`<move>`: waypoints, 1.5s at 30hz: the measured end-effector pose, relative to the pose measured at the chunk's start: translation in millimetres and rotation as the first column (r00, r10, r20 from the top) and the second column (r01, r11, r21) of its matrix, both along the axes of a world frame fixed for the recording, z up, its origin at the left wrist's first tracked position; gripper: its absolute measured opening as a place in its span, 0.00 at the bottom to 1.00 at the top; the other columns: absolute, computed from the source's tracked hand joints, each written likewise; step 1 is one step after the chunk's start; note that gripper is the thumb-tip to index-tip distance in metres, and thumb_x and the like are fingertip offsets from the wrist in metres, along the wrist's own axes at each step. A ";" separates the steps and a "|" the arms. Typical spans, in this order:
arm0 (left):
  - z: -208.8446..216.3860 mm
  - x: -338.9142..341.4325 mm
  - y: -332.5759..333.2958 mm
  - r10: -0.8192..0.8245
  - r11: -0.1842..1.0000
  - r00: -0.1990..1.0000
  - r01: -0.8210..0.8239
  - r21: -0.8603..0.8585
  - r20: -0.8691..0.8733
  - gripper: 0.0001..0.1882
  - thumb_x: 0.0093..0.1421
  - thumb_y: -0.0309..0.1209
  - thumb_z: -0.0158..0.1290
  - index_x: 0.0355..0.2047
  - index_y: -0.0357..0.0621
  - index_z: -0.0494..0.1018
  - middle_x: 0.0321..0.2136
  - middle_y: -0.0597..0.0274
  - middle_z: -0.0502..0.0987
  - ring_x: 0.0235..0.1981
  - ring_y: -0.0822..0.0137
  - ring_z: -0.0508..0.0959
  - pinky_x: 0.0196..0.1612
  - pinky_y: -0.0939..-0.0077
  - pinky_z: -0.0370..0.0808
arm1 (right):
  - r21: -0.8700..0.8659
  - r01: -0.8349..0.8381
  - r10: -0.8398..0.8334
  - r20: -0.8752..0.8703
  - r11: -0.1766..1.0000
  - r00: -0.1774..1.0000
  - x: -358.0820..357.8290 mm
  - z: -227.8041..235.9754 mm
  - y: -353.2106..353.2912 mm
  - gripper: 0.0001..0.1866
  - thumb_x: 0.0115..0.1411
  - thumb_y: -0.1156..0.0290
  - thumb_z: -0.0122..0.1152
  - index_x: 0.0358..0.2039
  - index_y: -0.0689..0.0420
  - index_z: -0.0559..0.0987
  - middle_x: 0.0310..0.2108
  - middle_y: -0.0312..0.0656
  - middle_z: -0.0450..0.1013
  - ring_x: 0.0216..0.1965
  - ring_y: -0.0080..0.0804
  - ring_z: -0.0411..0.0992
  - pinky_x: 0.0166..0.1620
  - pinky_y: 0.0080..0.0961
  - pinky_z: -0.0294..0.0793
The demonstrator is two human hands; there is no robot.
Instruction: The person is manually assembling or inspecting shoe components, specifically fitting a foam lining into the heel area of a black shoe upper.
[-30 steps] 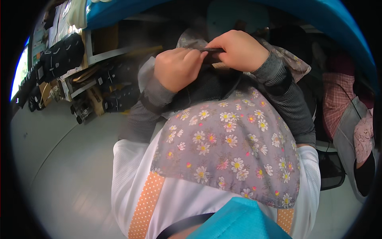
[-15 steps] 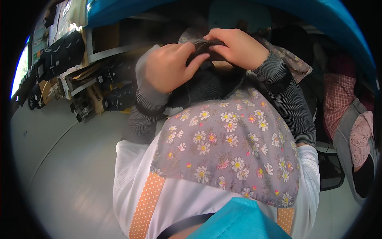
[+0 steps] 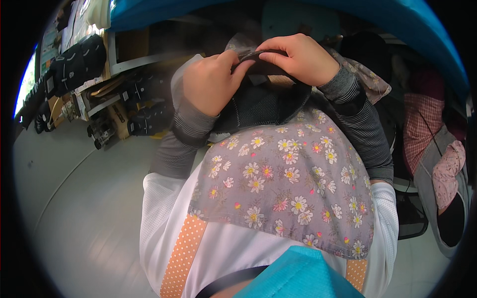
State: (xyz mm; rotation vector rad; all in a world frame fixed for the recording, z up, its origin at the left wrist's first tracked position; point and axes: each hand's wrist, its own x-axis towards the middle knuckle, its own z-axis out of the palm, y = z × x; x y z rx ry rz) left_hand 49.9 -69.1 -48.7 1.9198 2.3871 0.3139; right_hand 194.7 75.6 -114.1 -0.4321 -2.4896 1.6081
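A black mesh fabric piece (image 3: 263,113) with a visible seam lies over my lap, its upper edge raised between my two hands. My left hand (image 3: 208,82) pinches that edge between thumb and fingers. Just to its right, my right hand (image 3: 305,60) grips the same edge, thumb underneath and fingers on top. The strip of edge between them runs nearly straight. Below the fabric spreads the grey flowered apron (image 3: 283,184) that I wear. What the finished shape of the black piece is, I cannot tell.
At the left stands a rack (image 3: 112,64) with several black fabric items (image 3: 77,64) on and under it. Blue cloth (image 3: 159,14) hangs along the far side. At the right a person sits, with a checked sleeve (image 3: 422,124) and pink patterned cloth (image 3: 447,169) showing.
The black edge between my hands has gone from curved and gaping to straighter and flatter. My left hand has shifted slightly right, and my right hand slightly up.
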 end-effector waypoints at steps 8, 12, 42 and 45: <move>10.4 -11.9 -4.8 0.092 0.995 0.974 -0.084 -0.047 0.208 0.12 0.51 0.37 0.64 0.22 0.42 0.76 0.16 0.62 0.74 0.17 0.66 0.74 0.22 0.77 0.69 | 0.003 0.074 -0.074 -0.044 0.997 0.996 2.9 -5.2 0.1 0.14 0.61 0.61 0.57 0.40 0.57 0.81 0.34 0.44 0.79 0.35 0.41 0.77 0.41 0.30 0.77; 7.9 -17.1 -3.1 -0.085 0.992 0.995 0.080 0.093 0.048 0.09 0.52 0.33 0.64 0.23 0.43 0.76 0.16 0.63 0.73 0.17 0.65 0.73 0.21 0.76 0.69 | 0.029 0.024 -0.025 0.007 0.999 1.000 3.0 5.1 4.5 0.13 0.61 0.62 0.57 0.41 0.56 0.80 0.35 0.45 0.78 0.36 0.41 0.77 0.41 0.30 0.77; -10.4 -29.1 -2.6 -0.145 0.956 0.979 0.102 0.275 0.142 0.08 0.49 0.27 0.65 0.25 0.39 0.76 0.20 0.61 0.76 0.19 0.65 0.74 0.23 0.77 0.70 | 0.176 -0.183 0.180 0.033 0.967 0.983 -7.7 15.2 13.8 0.13 0.60 0.64 0.57 0.42 0.57 0.81 0.35 0.43 0.79 0.37 0.39 0.77 0.45 0.30 0.75; -15.6 -28.4 -5.1 -0.096 0.952 0.976 0.033 0.304 0.195 0.09 0.49 0.27 0.66 0.24 0.39 0.76 0.19 0.60 0.75 0.19 0.67 0.74 0.23 0.78 0.69 | 0.171 -0.297 0.261 0.207 0.939 0.943 -12.3 38.2 16.1 0.14 0.59 0.63 0.59 0.42 0.56 0.81 0.35 0.44 0.79 0.37 0.40 0.77 0.44 0.30 0.76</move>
